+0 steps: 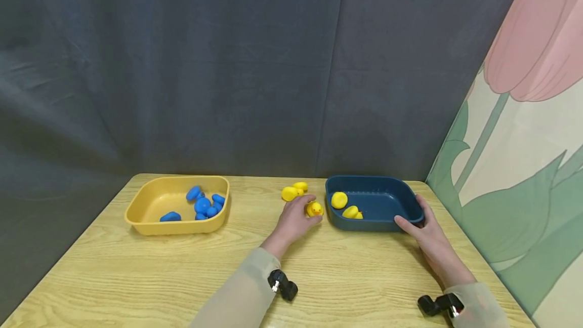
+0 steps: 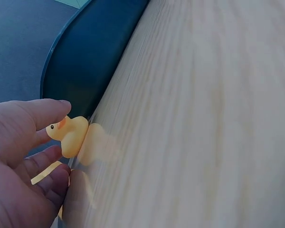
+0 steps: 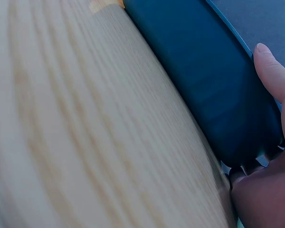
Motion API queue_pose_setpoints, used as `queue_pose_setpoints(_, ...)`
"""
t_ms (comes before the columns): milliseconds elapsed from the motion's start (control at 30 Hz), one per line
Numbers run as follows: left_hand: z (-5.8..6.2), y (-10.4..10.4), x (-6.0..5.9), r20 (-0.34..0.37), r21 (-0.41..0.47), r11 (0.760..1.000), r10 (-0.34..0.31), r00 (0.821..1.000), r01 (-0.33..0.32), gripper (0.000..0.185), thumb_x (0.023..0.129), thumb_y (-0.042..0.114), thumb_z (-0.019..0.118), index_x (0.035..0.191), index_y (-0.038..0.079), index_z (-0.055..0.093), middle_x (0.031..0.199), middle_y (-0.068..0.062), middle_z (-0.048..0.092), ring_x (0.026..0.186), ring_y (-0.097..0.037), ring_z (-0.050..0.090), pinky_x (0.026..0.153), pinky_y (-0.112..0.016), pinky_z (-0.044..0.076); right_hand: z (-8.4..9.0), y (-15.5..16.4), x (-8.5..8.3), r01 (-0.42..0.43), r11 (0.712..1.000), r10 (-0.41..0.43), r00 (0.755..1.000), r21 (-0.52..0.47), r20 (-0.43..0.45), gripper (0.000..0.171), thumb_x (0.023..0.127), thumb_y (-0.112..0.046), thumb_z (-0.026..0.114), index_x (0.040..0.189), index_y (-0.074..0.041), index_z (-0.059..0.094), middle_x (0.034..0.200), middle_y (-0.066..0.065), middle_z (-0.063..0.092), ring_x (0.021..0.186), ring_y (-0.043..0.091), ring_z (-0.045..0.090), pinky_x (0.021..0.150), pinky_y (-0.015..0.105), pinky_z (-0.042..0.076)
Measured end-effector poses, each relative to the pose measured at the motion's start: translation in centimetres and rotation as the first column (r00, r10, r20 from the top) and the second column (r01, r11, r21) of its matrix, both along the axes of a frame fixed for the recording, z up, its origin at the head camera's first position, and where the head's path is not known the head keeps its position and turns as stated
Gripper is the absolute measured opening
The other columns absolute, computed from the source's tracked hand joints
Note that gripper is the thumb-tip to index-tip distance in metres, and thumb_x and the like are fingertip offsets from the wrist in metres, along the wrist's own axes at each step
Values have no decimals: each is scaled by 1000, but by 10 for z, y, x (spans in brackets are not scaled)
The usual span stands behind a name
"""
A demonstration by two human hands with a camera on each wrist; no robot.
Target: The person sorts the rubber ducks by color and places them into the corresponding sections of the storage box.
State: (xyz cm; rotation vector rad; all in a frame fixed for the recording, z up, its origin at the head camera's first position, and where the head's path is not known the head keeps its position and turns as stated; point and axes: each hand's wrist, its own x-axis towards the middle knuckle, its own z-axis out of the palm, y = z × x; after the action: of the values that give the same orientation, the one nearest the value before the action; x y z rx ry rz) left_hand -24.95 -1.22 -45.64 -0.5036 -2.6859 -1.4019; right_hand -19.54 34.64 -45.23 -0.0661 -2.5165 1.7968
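Observation:
A small yellow rubber duck point(image 1: 315, 209) stands upright on the table, left of the dark blue tray point(image 1: 391, 225). My left hand point(image 1: 295, 219) reaches around this duck, thumb on the near side and fingers on the far side. In the left wrist view the duck point(image 2: 73, 135) sits on the wood between the spread thumb and fingers. With the thumb at its rim and the fingers on its outer wall, my right hand point(image 1: 430, 242) grips the tray's right end. Inside the tray, at its left, lie two yellow ducks, one of them a duck point(image 1: 339, 200) by the wall.
More yellow ducks point(image 1: 290, 194) lie just beyond my left hand. A yellow tray point(image 1: 150, 228) at the left holds several blue toys point(image 1: 202, 205). A grey curtain point(image 1: 227, 65) hangs behind the table, and a flower-patterned panel point(image 1: 524, 191) borders the right side.

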Motion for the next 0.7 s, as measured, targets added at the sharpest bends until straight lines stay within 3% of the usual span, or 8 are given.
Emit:
queue_pose_setpoints(167,-2,1,-2,-11,-20,1000,9,1000,-9,58,100,20,85,152,5,64,154,-15,63,143,-38,53,122,-52,44,0,0,0,-2,1000,1,1000,-12,-3,107,112,-31,68,177,-23,-17,182,15,-16,167,45,-1,134,55,10)
queue_pose_setpoints(400,-3,3,-2,-39,-20,1000,15,999,-16,54,99,17,85,148,4,66,151,-15,65,139,-39,55,120,-53,44,-1,1,1,-6,1000,6,1000,-12,-6,106,112,-31,68,177,-24,-16,182,13,-17,167,43,-3,131,33,15)
queue_pose_setpoints(700,-2,4,-4,-84,-52,998,24,996,-28,50,97,14,85,143,2,69,143,-16,70,132,-39,58,115,-53,47,-2,1,0,-12,999,11,1000,-40,-20,106,112,-28,69,177,-23,-15,183,12,-17,168,40,-5,126,20,17)
